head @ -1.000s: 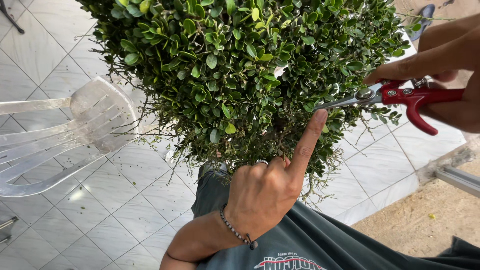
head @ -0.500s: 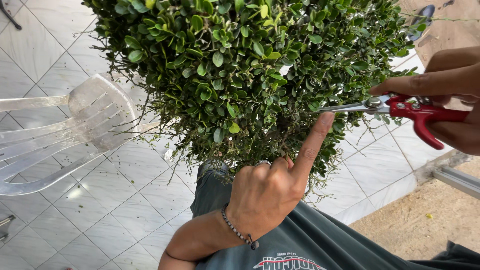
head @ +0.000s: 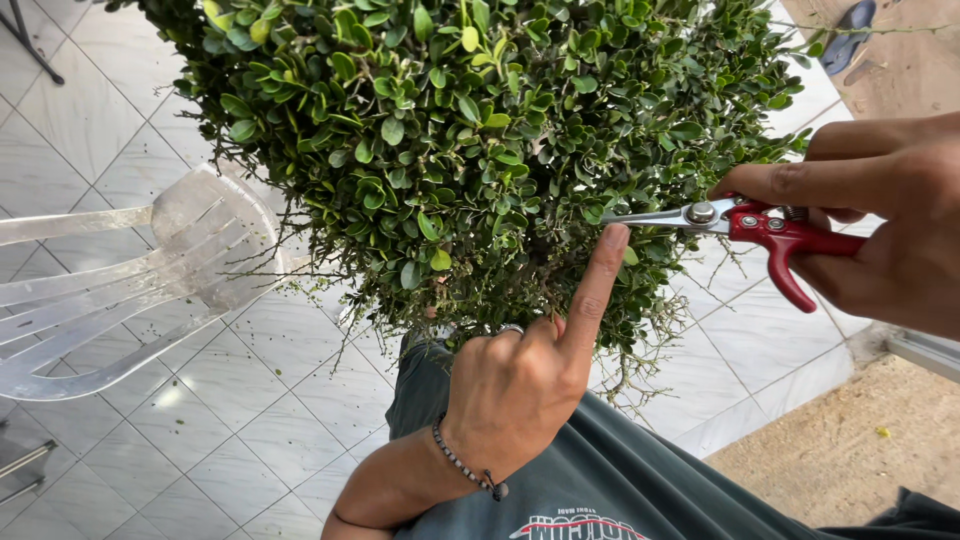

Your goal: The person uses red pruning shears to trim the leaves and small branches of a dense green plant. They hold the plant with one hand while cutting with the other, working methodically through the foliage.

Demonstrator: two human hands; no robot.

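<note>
A dense, round shrub (head: pixel 470 150) with small green leaves fills the upper middle of the head view. My right hand (head: pixel 880 220) grips red-handled pruning shears (head: pixel 745 225) at the shrub's right side, their metal blades reaching into the foliage. My left hand (head: pixel 525 385) is below the shrub with the index finger stretched up, its tip touching the leaves just under the blades. The other fingers are curled. A beaded bracelet (head: pixel 468 470) circles that wrist and a ring sits on one finger.
A clear plastic chair (head: pixel 120 290) lies at the left on the white tiled floor (head: pixel 230 430). Bare sandy ground (head: pixel 860 440) lies beyond the tile edge at lower right. A sandal (head: pixel 845 40) rests at top right. My grey shirt fills the bottom.
My right hand and the shears have risen slightly and stayed at the shrub's right side. My left index finger stays pointed at the foliage below the blades.
</note>
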